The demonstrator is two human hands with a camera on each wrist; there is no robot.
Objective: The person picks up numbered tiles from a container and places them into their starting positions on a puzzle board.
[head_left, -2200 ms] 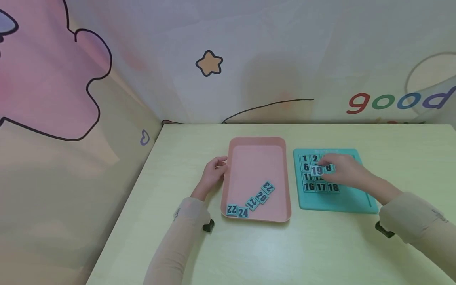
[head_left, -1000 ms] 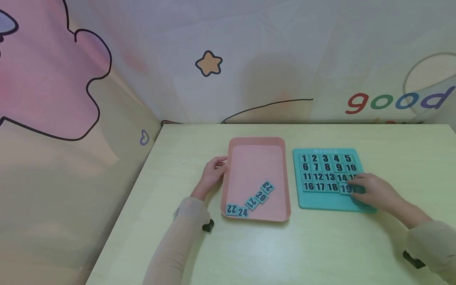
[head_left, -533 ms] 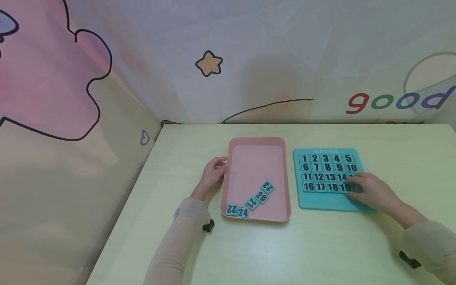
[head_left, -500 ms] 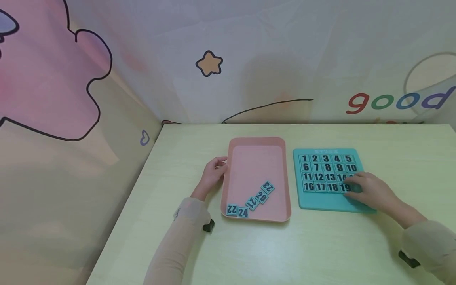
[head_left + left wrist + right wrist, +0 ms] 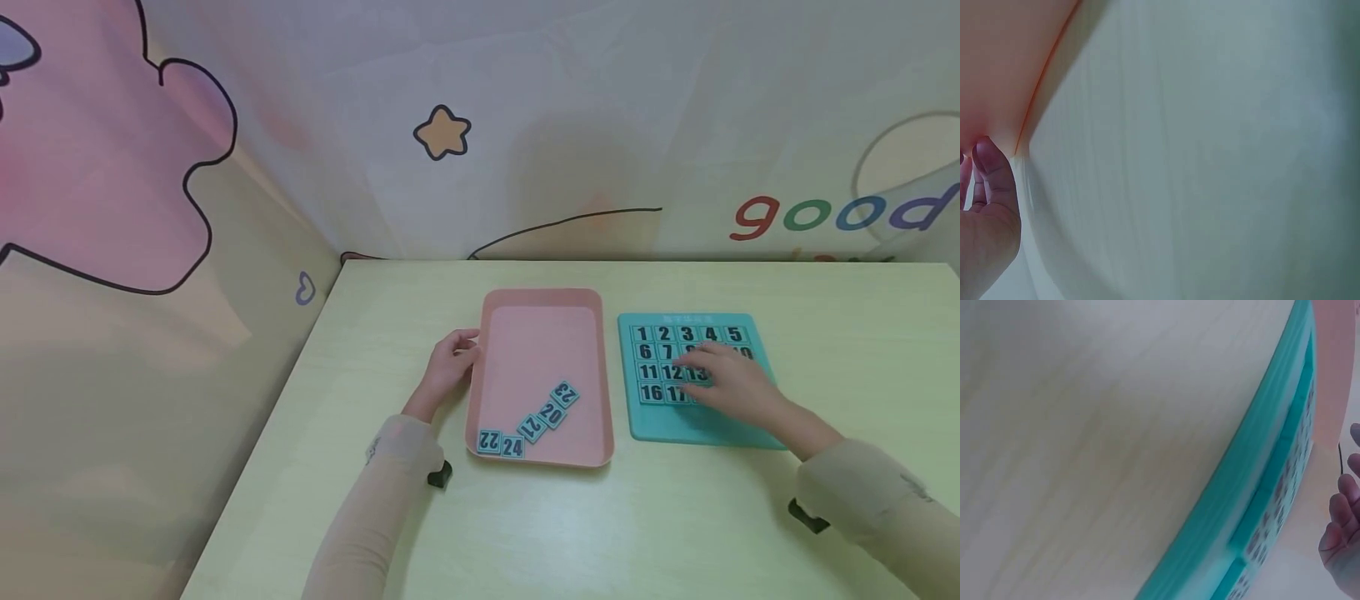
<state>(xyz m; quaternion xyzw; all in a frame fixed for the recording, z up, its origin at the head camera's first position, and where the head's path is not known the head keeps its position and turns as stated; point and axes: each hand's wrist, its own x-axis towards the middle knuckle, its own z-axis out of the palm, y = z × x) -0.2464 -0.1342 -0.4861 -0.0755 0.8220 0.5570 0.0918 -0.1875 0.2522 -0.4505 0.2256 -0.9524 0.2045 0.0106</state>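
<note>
My left hand [image 5: 448, 365] holds the left edge of a pink tray [image 5: 540, 342], its thumb [image 5: 992, 165] against the tray's side in the left wrist view. Inside the tray lie loose number tiles: 22 [image 5: 489, 442], 24 [image 5: 513, 447], 21 [image 5: 532, 428], 20 [image 5: 552, 414] and 23 [image 5: 564, 393]. To the right is a teal number board [image 5: 660, 425] with rows of tiles. My right hand [image 5: 731, 383] hovers over the board, fingers parted and nothing between them; it covers several tiles in the middle and lower right.
Both objects stand on a pale wooden table [image 5: 547, 533]. A cartoon-printed cloth wall [image 5: 570, 100] rises behind the table's far edge and along its left side. The tray and the board sit a small gap apart.
My right hand brought tile 19 over the board, set it in the fourth row and pressed it there. Now that hand has let go and moved left. My left hand has stayed still.
</note>
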